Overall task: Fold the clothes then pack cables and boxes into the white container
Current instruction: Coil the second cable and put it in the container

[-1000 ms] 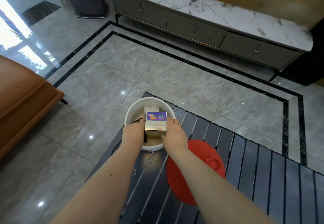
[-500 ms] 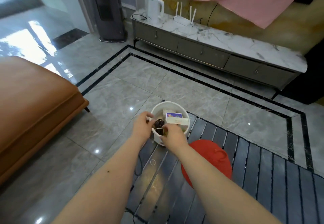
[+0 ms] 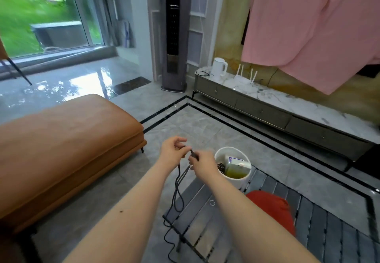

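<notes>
A black cable point(image 3: 178, 182) is pinched near its plug end between the left hand point(image 3: 172, 152) and right hand point(image 3: 201, 162), both closed on it. The rest hangs limp past the slatted table point(image 3: 267, 227) edge. It is judged light and floppy (tangle-prone), so coiling is advised. The white container point(image 3: 233, 167) already holds boxes, probably another cable.

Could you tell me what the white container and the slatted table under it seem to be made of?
White container: probably plastic, with a smooth, thin, evenly matte wall.
Slatted table: dark parallel slats with a slight sheen, perhaps painted metal or wood-look composite; the look leaves it open.
</notes>
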### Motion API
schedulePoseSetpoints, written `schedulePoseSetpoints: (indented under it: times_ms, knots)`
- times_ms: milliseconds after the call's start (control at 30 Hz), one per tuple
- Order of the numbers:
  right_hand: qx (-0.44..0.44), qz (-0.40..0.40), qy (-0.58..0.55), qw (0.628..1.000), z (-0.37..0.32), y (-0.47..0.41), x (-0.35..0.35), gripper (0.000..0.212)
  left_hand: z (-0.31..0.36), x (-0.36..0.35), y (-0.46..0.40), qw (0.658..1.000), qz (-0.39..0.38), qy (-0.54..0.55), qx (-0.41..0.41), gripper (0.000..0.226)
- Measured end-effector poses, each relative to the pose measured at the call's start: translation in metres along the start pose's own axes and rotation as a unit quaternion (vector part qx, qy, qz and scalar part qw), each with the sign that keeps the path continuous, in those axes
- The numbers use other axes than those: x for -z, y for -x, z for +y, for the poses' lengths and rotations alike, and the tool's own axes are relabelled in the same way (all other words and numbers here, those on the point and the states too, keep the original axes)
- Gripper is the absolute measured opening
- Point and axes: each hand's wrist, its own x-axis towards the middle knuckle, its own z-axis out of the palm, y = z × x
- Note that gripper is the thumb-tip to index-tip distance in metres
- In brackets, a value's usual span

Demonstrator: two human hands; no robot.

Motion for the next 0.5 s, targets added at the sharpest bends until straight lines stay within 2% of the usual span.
schedulePoseSetpoints:
  times_ms: [133, 233, 300, 500]
  knots:
    - [0.028, 0.039, 0.004, 0.999, -0.043, 0.019, 0.003, 0.02, 0.015, 0.044, 0.022, 0.997, 0.001, -0.074, -0.031, 0.017]
    - [0.04, 0.009, 0.018, 0.999, -0.071, 0.033, 0.007, 0.026, 0.032, 0.074, 0.037, 0.993, 0.054, -0.095, -0.035, 0.012]
    - [0.05, -0.028, 0.039, 0.998, -0.087, 0.04, 0.009, 0.03, 0.045, 0.093, 0.041, 0.993, 0.086, -0.075, -0.029, 0.012]
    - [0.1, -0.113, 0.012, 0.989, -0.14, 0.056, 0.015, 0.029, 0.085, 0.136, 0.045, 0.995, 0.095, 0.031, 0.002, 0.021]
